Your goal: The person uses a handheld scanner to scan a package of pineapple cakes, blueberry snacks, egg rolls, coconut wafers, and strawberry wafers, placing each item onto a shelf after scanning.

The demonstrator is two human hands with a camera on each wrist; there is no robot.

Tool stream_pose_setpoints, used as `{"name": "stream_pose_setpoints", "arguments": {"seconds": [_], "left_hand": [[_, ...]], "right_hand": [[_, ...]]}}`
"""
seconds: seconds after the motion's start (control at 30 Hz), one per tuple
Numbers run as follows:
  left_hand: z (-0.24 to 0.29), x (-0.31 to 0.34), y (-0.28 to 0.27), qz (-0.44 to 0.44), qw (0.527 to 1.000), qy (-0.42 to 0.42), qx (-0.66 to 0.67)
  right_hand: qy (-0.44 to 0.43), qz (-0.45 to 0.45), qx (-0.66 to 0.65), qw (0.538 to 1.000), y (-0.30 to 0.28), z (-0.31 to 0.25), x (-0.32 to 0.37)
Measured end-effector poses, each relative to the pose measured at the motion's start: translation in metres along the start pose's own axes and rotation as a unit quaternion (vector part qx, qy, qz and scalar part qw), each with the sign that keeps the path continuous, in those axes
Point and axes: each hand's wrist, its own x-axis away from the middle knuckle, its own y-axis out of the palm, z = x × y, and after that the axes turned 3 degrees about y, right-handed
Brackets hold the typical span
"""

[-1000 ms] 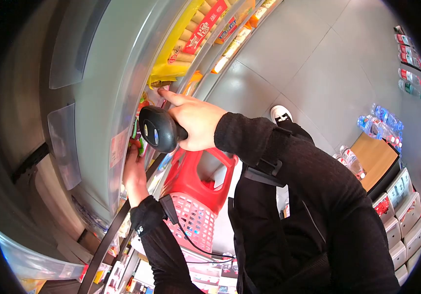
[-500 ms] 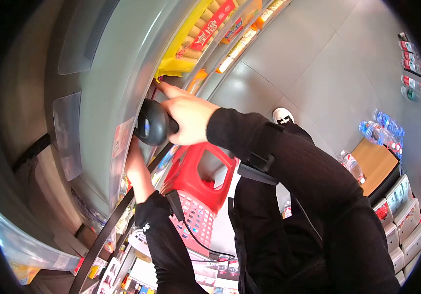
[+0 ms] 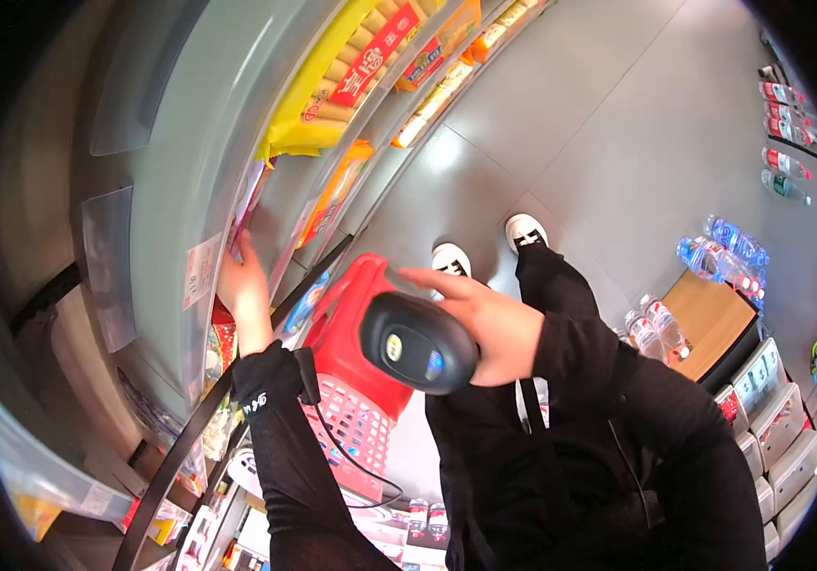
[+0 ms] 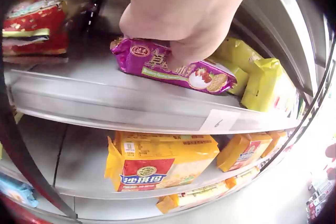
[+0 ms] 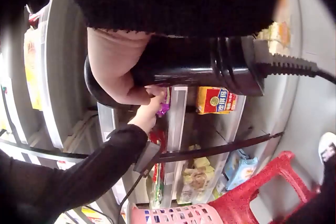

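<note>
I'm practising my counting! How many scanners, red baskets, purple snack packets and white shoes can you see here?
Scanner: 1
Red basket: 1
Purple snack packet: 1
White shoes: 2
Total: 5

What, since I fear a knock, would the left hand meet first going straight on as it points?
The purple biscuit packet, which the left hand grips; beyond it, probably the grey shelf board, depth unclear.
</note>
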Motion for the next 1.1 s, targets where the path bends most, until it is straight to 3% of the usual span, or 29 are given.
{"name": "stream_pose_setpoints", "arguments": {"seconds": [0.2,0.27,0.3,0.33,0.37,0.4,0.43,0.47,0.53,0.63,0.87,0.93,0.97,1.1], "left_hand": [[0.036,0.069,-0.008,0.151,0.983,0.097,0.033],[0.048,0.111,-0.004,0.094,0.982,0.042,0.158],[0.061,0.133,-0.003,0.051,0.979,0.005,0.195],[0.089,0.165,-0.021,-0.088,0.965,-0.023,0.245],[0.106,0.183,-0.031,-0.152,0.941,-0.064,0.295],[0.107,0.201,-0.026,-0.208,0.907,-0.054,0.362],[0.101,0.224,-0.006,-0.183,0.929,0.009,0.321],[0.121,0.226,-0.036,-0.295,0.877,-0.061,0.375],[0.137,0.246,-0.058,-0.269,0.875,-0.058,0.399],[0.141,0.277,-0.066,-0.272,0.862,-0.135,0.405],[0.127,0.333,-0.103,-0.065,0.863,-0.249,0.435],[0.123,0.35,-0.107,-0.033,0.853,-0.286,0.434],[0.12,0.36,-0.102,0.005,0.851,-0.294,0.435],[0.111,0.389,-0.104,0.102,0.821,-0.316,0.464]], "right_hand": [[-0.001,-0.031,-0.033,0.999,-0.024,-0.037,0.035],[-0.031,-0.035,0.011,0.999,-0.025,-0.043,0.044],[-0.005,-0.042,-0.007,0.999,-0.027,-0.05,0.048],[0.006,-0.063,-0.017,0.998,-0.033,-0.072,0.045],[-0.006,-0.05,-0.011,0.999,-0.037,-0.087,0.045],[0.002,-0.054,0.002,0.999,-0.037,-0.095,0.047],[0.005,-0.05,0.01,0.999,-0.037,-0.103,0.049],[0.007,-0.047,0.019,0.999,-0.038,-0.111,0.051],[0.003,-0.071,0.02,0.997,-0.037,-0.13,0.052],[-0.011,-0.123,0.041,0.992,-0.035,-0.155,0.052],[-0.121,-0.199,0.134,0.963,-0.009,-0.197,0.047],[-0.124,-0.209,0.152,0.958,-0.005,-0.215,0.047],[-0.07,-0.239,0.135,0.959,-0.003,-0.226,0.048],[-0.125,-0.278,0.178,0.936,0.004,-0.239,0.049]]}}
